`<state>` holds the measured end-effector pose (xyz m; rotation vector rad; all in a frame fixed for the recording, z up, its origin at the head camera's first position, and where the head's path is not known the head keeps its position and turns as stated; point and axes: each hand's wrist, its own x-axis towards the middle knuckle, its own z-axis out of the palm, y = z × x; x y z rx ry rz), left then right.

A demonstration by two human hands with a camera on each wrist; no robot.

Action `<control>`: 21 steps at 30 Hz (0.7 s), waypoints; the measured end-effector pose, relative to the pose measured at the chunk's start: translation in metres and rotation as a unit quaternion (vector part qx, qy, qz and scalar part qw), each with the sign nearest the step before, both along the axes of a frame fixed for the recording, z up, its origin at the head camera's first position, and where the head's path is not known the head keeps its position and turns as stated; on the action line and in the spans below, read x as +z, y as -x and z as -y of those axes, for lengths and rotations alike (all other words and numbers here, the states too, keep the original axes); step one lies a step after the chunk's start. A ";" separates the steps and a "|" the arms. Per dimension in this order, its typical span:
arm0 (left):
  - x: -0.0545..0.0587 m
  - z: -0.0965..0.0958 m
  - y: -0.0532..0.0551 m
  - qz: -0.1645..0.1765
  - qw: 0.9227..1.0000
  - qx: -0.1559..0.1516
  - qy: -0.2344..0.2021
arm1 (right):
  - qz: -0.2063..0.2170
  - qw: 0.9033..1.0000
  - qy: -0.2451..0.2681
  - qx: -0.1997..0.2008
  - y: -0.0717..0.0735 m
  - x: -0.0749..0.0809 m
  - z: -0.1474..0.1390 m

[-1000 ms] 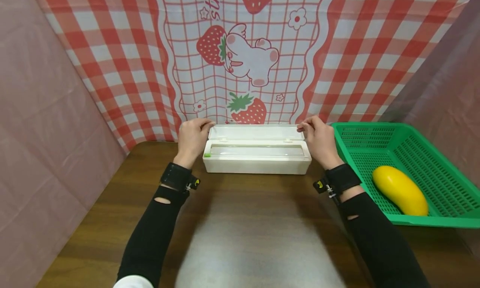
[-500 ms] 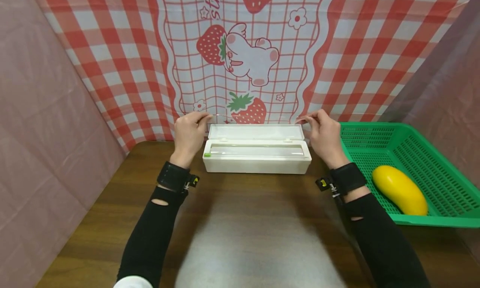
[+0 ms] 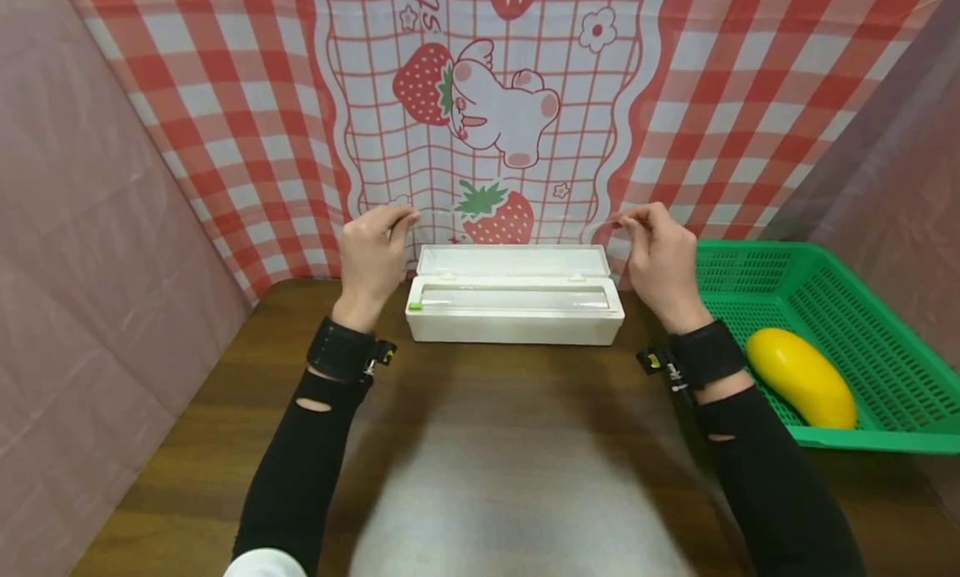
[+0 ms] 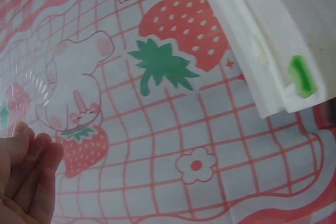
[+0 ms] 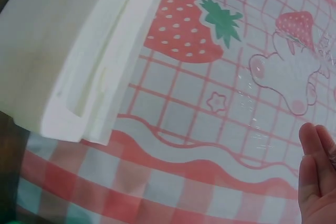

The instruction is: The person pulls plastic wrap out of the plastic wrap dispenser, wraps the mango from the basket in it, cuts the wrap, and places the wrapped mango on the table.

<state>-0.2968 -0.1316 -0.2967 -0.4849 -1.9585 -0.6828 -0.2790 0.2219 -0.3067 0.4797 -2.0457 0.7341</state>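
Note:
A white cling film dispenser (image 3: 514,328) sits on the table with its lid (image 3: 513,260) raised at the back. A clear roll shows through its long opening, and a small green slider (image 4: 302,76) marks its left end. Above and behind the box, a nearly invisible sheet of cling film (image 5: 256,129) stretches between the hands, betrayed by thin glints in both wrist views. My left hand (image 3: 371,258) pinches one corner between thumb and fingers. The opposite corner is pinched by my right hand (image 3: 663,260), level with the left. Most of the sheet's outline is lost against the patterned cloth.
To the right stands a green plastic basket (image 3: 870,440) with a yellow, mango-like fruit (image 3: 801,378) inside. Close behind the box hangs a red-and-white strawberry cloth (image 3: 517,102). Pink curtains (image 3: 112,227) border both sides of the brown wooden table (image 3: 480,477).
Both hands have risen from beside the lid and drifted slightly apart, drawing the film upward. The dispenser and the basket stay in place.

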 end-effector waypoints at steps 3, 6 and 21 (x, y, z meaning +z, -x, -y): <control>0.005 0.001 -0.003 -0.005 1.000 0.002 -0.006 | -0.001 1.000 -0.001 -0.001 -0.003 0.006 0.002; 0.009 0.002 -0.006 -0.015 1.000 0.004 -0.012 | -0.005 1.000 -0.003 0.000 -0.008 0.012 0.003; 0.022 0.010 -0.043 -0.069 0.997 -0.012 0.043 | -0.030 0.998 -0.059 0.004 -0.046 0.028 -0.006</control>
